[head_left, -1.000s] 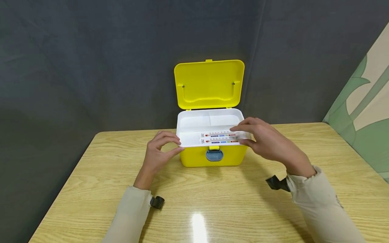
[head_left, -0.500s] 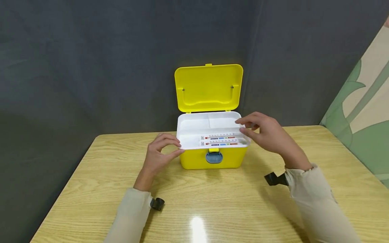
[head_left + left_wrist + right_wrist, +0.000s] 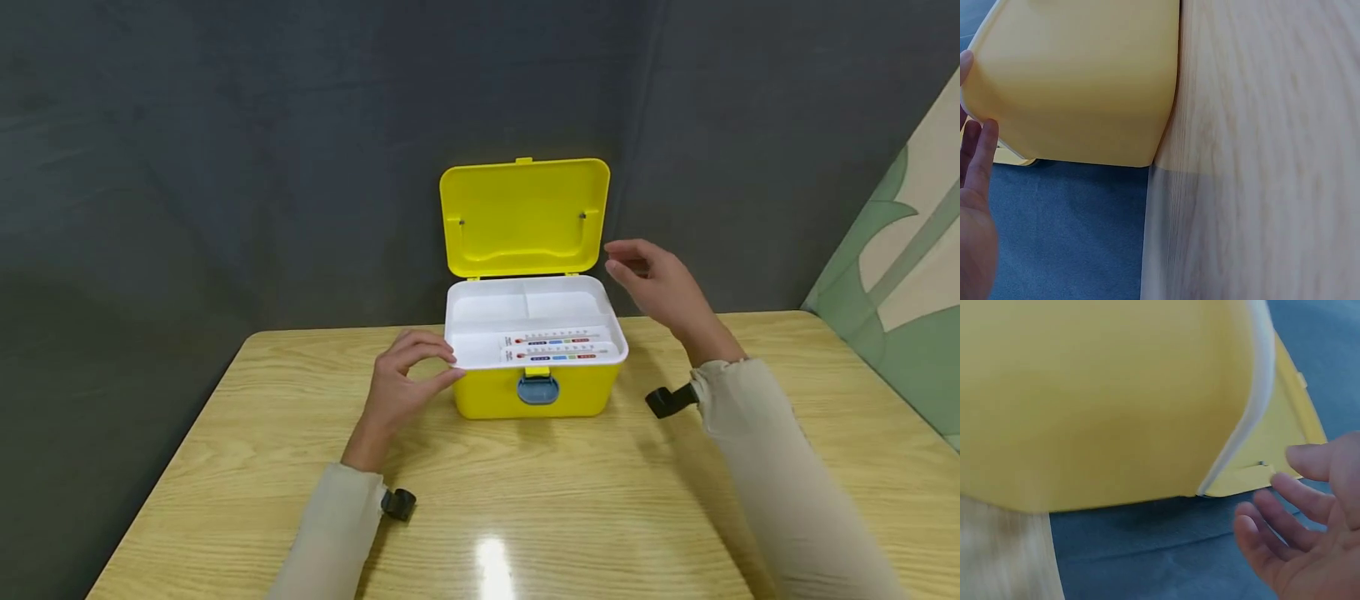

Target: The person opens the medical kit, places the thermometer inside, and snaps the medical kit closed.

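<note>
A yellow storage box (image 3: 487, 396) with a blue front latch (image 3: 537, 390) stands on the table, its lid (image 3: 525, 218) raised. In its top sits a white divided tray (image 3: 480, 348); two thermometers on printed cards (image 3: 558, 352) lie side by side in the front compartment. My left hand (image 3: 397, 387) holds the tray's front left corner at the rim between thumb and fingers; in the left wrist view its fingers (image 3: 982, 156) touch the box edge. My right hand (image 3: 663, 287) is in the air right of the lid, fingers loosely bent, holding nothing.
The wooden table (image 3: 247, 433) extends to both sides and in front of the box. Right behind it hangs a dark curtain (image 3: 300, 167). A green and beige patterned panel (image 3: 900, 267) stands at the right. Each wrist carries a black camera mount (image 3: 399, 504).
My right hand has let go of the thermometer card in the tray, then moved up and right to beside the lid. My left hand keeps its place at the corner.
</note>
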